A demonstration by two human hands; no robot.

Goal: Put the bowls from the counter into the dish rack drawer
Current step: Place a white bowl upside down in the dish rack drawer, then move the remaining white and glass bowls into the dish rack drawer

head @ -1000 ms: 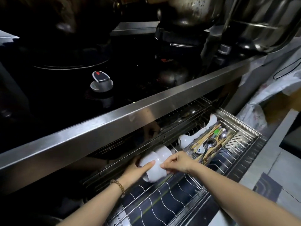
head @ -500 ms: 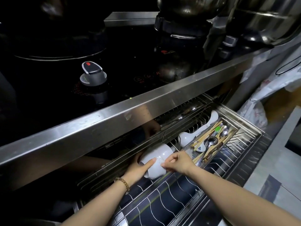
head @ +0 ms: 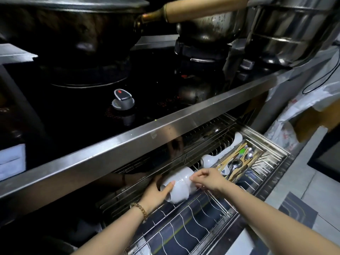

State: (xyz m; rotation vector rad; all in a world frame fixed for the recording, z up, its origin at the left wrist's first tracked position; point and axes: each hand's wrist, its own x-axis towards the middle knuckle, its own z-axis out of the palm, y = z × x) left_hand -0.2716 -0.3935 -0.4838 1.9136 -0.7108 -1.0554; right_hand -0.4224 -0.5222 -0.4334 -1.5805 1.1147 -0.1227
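Note:
White bowls [head: 179, 184], nested and lying on their side, rest on the wire dish rack drawer [head: 193, 223] pulled out under the steel counter edge. My left hand [head: 156, 192], with a bead bracelet at the wrist, cups the bowls' base end from the left. My right hand [head: 208, 179] pinches the bowls' rim side from the right with its fingertips. Part of the bowls sits under the counter's shadow.
A cutlery tray [head: 237, 162] with spoons and chopsticks and a white ladle [head: 217, 155] lie at the drawer's right. The steel counter edge [head: 147, 140] overhangs the drawer. Above are a stove knob [head: 122, 100], a dark wok and steel pots.
Both hands stay on the bowls, which have barely shifted in the rack. The view has tilted, showing more of the stove and pots.

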